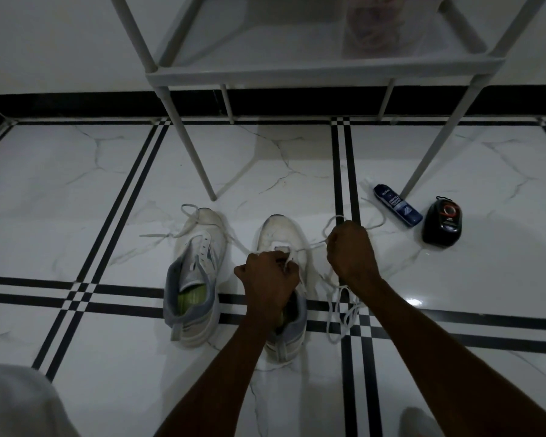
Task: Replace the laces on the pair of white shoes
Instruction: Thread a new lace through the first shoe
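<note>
Two white shoes stand side by side on the tiled floor, toes pointing away. The left shoe has no lace in its eyelets; a loose white lace lies by its toe. My left hand rests on the right shoe, fingers pinched on a lace end at the eyelets. My right hand is a fist to the right of that shoe, closed on the white lace that runs taut from the lowest eyelets. Another loose lace lies coiled on the floor under my right wrist.
A grey metal rack stands behind the shoes, its front legs coming down just beyond the toes. A blue bottle and a black shoe-polish sponge lie at the right. My knees show at the bottom corners.
</note>
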`<state>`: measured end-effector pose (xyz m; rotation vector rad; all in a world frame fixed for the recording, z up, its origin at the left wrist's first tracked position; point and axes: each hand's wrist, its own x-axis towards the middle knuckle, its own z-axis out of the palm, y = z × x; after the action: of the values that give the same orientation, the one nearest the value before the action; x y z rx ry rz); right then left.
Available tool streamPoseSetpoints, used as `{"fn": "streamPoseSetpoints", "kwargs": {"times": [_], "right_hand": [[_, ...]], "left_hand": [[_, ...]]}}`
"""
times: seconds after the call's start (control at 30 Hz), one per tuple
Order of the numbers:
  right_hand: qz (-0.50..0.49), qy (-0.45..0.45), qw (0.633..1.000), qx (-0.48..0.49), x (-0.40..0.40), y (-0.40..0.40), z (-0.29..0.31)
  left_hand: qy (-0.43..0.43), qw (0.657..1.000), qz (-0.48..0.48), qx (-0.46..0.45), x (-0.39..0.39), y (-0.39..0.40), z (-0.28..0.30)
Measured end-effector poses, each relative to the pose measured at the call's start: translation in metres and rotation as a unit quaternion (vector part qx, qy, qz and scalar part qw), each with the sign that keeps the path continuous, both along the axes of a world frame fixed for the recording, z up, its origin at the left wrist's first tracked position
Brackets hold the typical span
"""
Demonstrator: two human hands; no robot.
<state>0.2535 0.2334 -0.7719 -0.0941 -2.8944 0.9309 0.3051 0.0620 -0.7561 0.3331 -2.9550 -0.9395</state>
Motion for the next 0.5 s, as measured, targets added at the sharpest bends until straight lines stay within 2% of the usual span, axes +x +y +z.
{"fn": "streamPoseSetpoints", "kwargs": {"times": [0.13, 0.27, 0.33, 0.43, 0.5], "right_hand": [[-0.038, -0.034, 0.999, -0.009, -0.005, 0.01, -0.006], [-0.015, -0.074, 0.997, 0.021, -0.006, 0.016, -0.01], [0.005, -0.065, 0.997, -0.032, -0.003, 0.013, -0.006], [0.099, -0.046, 0.989, -0.096, -0.002, -0.004, 0.005], [0.15, -0.062, 0.983, -0.091, -0.004, -0.017, 0.009]], "left_hand": [[-0.008, 1.0, 0.002, 0.008, -0.001, -0.002, -0.004], [0.016, 0.999, -0.02, 0.025, -0.001, -0.002, -0.002], [0.056, 0.995, -0.025, 0.082, -0.001, -0.003, -0.001], [0.092, 0.978, 0.041, 0.181, -0.002, -0.002, 0.008], [0.083, 0.965, 0.143, 0.204, -0.009, -0.007, 0.011]]}}
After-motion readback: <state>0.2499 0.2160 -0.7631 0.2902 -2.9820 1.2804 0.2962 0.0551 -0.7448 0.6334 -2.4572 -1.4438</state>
